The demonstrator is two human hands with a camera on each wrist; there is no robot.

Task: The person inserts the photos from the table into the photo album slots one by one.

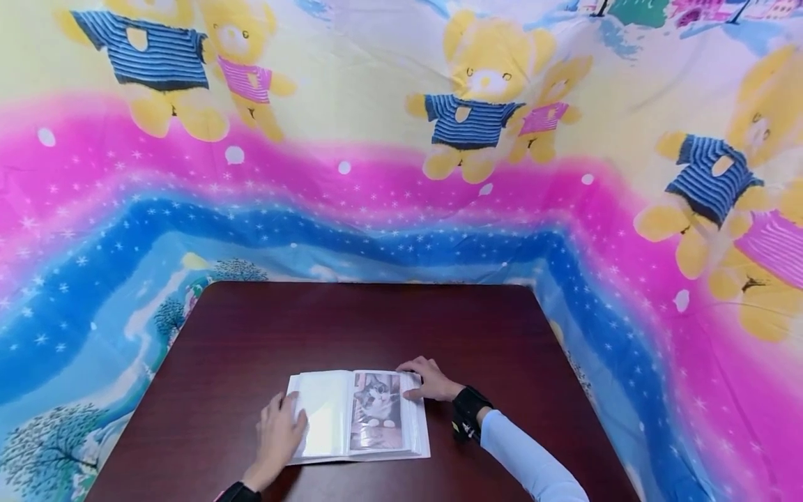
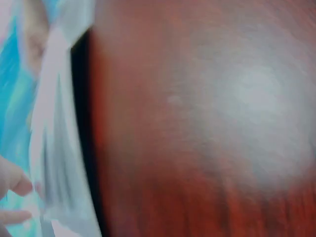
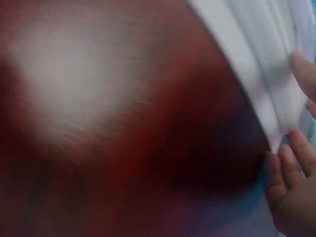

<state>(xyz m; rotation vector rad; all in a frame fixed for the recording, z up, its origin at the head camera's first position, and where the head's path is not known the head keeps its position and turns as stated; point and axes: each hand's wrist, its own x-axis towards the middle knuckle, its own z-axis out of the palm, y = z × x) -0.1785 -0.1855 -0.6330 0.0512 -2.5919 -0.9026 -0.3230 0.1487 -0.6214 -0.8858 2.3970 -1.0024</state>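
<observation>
A white photo album (image 1: 323, 411) lies spread on the table, its left page blank and glossy. A cat photo (image 1: 376, 411) fills a sleeve on the right page. My left hand (image 1: 276, 429) rests along the album's left edge, thumb over the page; in the left wrist view its fingertips (image 2: 19, 182) touch the edge of the pages. At the top right corner, my right hand (image 1: 433, 380) grips the album's pages, thumb on the right side and fingers at the upper edge. The right wrist view shows the thumb (image 3: 306, 74) against the stacked page edges.
The dark reddish-brown table (image 1: 376, 321) reaches back to a hanging cloth (image 1: 351, 188) printed with bears, which surrounds its far side and both flanks. Dark bands (image 1: 470, 411) circle the wrists. A pale sleeve (image 1: 527, 453) covers the right forearm.
</observation>
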